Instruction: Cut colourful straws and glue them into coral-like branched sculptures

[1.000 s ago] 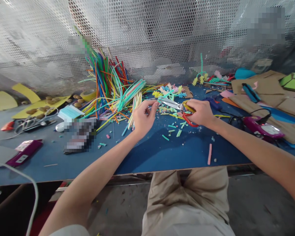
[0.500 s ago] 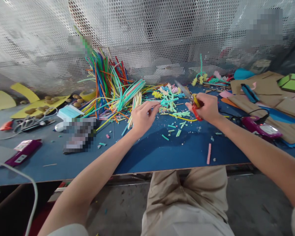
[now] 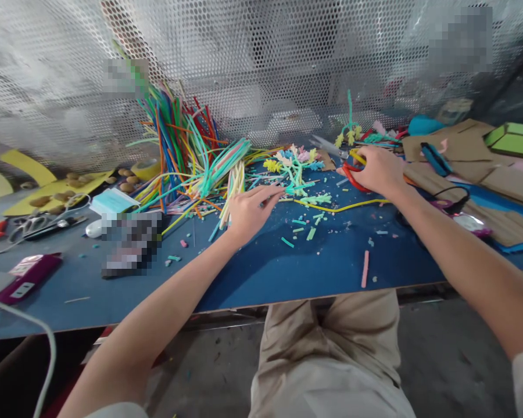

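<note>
My left hand [image 3: 253, 210] is above the blue table, its thumb and forefinger pinched around a short teal pipe cleaner [image 3: 291, 189]. Scissors [image 3: 340, 154] with red and yellow handles are in my right hand [image 3: 380, 169]; the blades point to the far left and look parted, with nothing visible between them. Beyond the left fingertips lies a cluster of pastel pipe-cleaner sprigs [image 3: 294, 165]. A light green fuzzy sprig [image 3: 317, 199] rests just right of the left hand. Cut green pieces [image 3: 311, 233] are scattered in front of it.
A big heap of coloured pipe cleaners [image 3: 178, 145] leans against the perforated metal screen [image 3: 235, 52]. At left are a face mask [image 3: 113, 201] and a purple box [image 3: 37, 277]. Brown cardboard [image 3: 448, 145] and a blue cutter [image 3: 436, 159] lie at right, near a cable. A yellow pipe cleaner [image 3: 340, 208] crosses the middle.
My right hand has moved right and slightly away with the scissors, uncovering more of the yellow pipe cleaner. My left hand stays nearly in place, still pinching. The view has shifted slightly.
</note>
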Demonstrator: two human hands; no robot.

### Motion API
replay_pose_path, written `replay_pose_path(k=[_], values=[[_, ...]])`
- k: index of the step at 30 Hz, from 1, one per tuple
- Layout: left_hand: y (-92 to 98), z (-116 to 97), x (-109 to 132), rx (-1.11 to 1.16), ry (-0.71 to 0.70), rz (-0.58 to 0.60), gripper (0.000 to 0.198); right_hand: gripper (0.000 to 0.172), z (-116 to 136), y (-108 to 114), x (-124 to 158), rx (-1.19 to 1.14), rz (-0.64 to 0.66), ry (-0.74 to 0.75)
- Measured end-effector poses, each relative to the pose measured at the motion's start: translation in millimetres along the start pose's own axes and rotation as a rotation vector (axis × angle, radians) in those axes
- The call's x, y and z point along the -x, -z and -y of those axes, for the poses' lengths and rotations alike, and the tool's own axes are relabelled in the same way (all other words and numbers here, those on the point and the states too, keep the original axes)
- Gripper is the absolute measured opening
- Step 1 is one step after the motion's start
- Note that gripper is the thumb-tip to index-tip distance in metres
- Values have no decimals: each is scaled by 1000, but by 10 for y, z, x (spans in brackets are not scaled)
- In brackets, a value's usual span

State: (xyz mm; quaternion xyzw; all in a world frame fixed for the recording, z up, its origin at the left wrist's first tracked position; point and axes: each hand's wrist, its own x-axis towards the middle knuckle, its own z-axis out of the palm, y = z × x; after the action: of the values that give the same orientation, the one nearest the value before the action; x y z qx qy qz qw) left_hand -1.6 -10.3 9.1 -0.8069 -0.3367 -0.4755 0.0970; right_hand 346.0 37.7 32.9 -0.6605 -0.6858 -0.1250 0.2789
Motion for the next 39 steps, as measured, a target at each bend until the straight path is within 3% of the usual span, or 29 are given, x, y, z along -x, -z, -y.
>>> replay_pose_path(k=[3,8,15,18,20,23,30,34,39], values=[[-10,19,17,-31,-22,47,17,60,-9,75,-21,-66,-11,-25],[-11,28,19,-59,-66,126,19,62,16,126,-19,-16,115,-13],[-5,11,8,-46,-84,134,15,55,70,-161,41,158,352,2],[-13,14,5,-41,-98,160,14,54,27,-241,23,145,435,95],[-20,15,3,-36,-116,180,14,51,-28,-238,-12,64,431,147],[-27,12,-1,-34,-126,199,15,41,-130,-161,-72,-6,332,99],[-47,12,-13,-86,-51,267,21,34,-300,-69,-110,89,277,0],[-70,36,-7,-93,-22,305,21,33,-201,-94,-76,-72,259,115],[-88,63,6,-79,-19,319,19,34,59,-70,27,-370,392,436]])
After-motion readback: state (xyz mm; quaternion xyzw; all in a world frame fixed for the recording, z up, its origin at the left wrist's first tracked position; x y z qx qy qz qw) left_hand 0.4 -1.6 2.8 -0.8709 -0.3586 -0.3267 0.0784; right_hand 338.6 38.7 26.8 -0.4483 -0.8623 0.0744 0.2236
